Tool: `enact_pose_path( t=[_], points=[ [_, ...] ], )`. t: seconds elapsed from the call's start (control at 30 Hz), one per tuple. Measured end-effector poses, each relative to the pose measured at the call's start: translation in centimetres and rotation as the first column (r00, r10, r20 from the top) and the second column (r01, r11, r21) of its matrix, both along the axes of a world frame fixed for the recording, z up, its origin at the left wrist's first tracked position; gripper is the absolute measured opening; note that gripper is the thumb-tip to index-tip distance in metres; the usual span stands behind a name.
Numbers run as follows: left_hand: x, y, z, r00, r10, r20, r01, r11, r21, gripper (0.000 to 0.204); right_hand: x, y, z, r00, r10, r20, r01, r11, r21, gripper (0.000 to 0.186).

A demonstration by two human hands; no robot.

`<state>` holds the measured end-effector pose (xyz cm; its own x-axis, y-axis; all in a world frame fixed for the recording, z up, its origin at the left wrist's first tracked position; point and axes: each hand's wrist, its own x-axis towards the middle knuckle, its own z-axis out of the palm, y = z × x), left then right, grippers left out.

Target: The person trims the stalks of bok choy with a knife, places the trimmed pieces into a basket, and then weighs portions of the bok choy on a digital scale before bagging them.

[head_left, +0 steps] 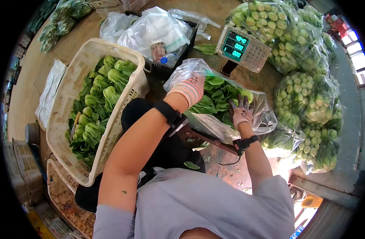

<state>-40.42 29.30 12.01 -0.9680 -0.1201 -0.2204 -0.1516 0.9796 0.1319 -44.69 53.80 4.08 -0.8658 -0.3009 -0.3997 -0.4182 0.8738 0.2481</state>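
Note:
A clear plastic bag (266,113) lies in front of me with leafy bok choy (218,97) in it. My left hand (193,87), in a striped knit glove, is closed on the gathered left end of the bag. At the bag's right side, my right hand (242,112) rests against the greens, gloved, with its fingers spread. Part of the bok choy is hidden behind my left hand. The bag lies just below a digital scale display (243,48), over a brown scale frame (210,139).
A white crate (95,44) of loose bok choy stands at my left. Beyond it, a black crate (192,34) holds plastic bags and a bottle. Several filled bags of bok choy (296,91) are piled at the right. Loose leaves (191,165) lie near my body.

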Motion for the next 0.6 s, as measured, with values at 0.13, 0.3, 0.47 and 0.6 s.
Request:
enact_pose_path(
  t=[0.13, 0.3, 0.47, 0.6],
  points=[
    [-0.5, 1.0, 4.0, 0.987, -0.093, 0.132, 0.072, 0.985, 0.157, 0.034, -1.4, -0.2, -0.5, 1.0, -0.024, 0.005, 0.023, 0.999, 0.03, 0.046],
    [5.3, -0.6, 5.4, 0.937, -0.309, -0.165, 0.345, 0.734, 0.585, 0.032, 0.2, -2.1, 3.3, 0.999, -0.026, 0.024, 0.027, 0.998, -0.052, 0.05],
    [15.7, -6.3, 10.0, 0.95, -0.159, -0.267, 0.31, 0.54, 0.782, 0.032, 2.2, 0.5, 4.2, 0.972, -0.053, -0.229, -0.09, 0.817, -0.57, 0.043],
    [25.3, -11.7, 10.2, 0.994, 0.054, -0.097, 0.081, 0.237, 0.968, 0.032, 6.7, -6.9, 9.4, 0.994, -0.09, 0.062, 0.071, 0.094, -0.993, 0.033]
  ],
)
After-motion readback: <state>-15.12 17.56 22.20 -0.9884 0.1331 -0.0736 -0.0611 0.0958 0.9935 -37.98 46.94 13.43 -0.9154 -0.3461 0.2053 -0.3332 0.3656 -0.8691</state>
